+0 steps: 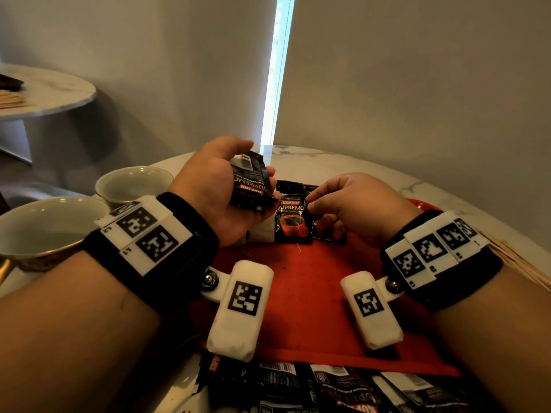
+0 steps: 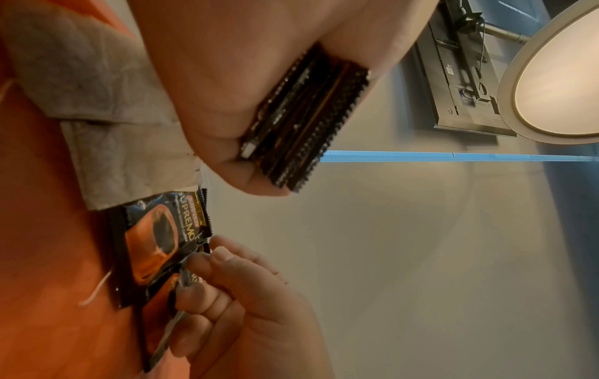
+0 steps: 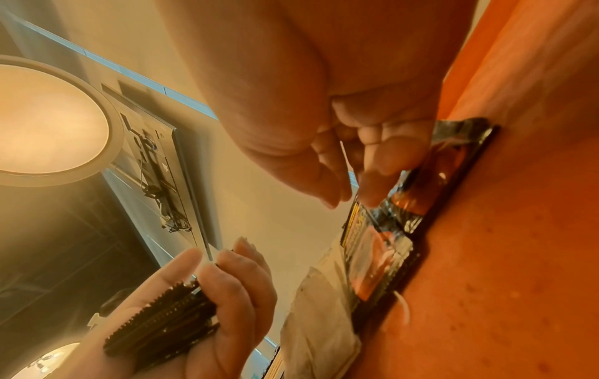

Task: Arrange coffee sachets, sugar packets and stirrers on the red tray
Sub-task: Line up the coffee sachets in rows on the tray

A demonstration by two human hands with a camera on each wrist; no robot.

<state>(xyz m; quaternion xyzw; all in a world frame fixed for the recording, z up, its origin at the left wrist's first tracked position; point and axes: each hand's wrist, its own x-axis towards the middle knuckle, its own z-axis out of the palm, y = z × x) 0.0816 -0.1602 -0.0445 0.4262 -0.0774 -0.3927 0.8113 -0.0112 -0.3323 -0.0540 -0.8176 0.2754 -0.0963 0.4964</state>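
Probably light, limp and slippery, a coffee sachet (image 3: pixel 453 153) is pinched at its crimped top edge by the right hand (image 1: pixel 357 204), flat on the red tray (image 1: pixel 313 293) beneath the pinch. A stack of sachets (image 1: pixel 252 186) is clasped alongside in the curled left hand (image 1: pixel 214 189).

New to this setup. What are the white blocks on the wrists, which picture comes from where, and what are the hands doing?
There is no machine here: a person works bare-handed. The white blocks strapped to the wrists appear to be the wrist cameras. The head view looks down from the person's head. The other two views each look along one hand from its wrist.

The left hand holds a stack of coffee sachets above the red tray. The right hand pinches a sachet lying at the tray's far end, beside another sachet and white paper packets.

At the near edge lie loose sachets. The two cups stand on the left, and wooden stirrers lie on the right.
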